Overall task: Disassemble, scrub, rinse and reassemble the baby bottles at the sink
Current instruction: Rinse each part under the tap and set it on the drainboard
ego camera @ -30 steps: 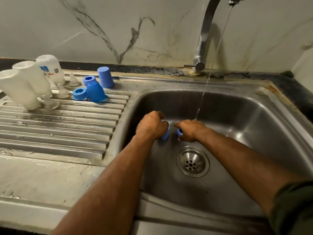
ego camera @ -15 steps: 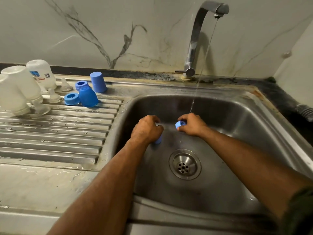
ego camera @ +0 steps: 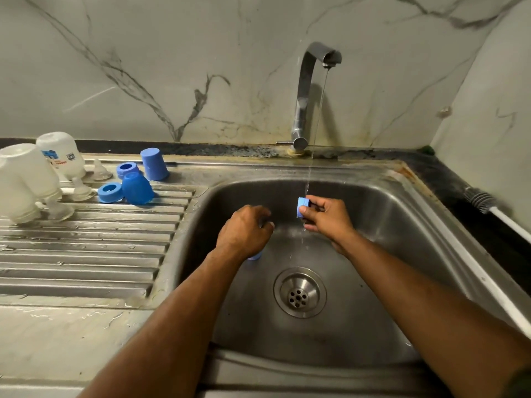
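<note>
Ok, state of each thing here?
tap: running, thin stream
blue ring: under the stream, pinched by right hand
blue cap: gripped by left hand, mostly hidden
bottles: upside down on drainboard
bottle brush: lying on counter

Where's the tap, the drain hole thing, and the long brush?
tap (ego camera: pixel 305 90), head view, on the upright metal neck.
drain (ego camera: pixel 299 293), head view, on the holed centre of the strainer.
bottle brush (ego camera: pixel 479 200), head view, on the dark bristled end.

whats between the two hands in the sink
In the head view, only bare sink wall shows between the left hand and right hand; nothing lies there.
</note>
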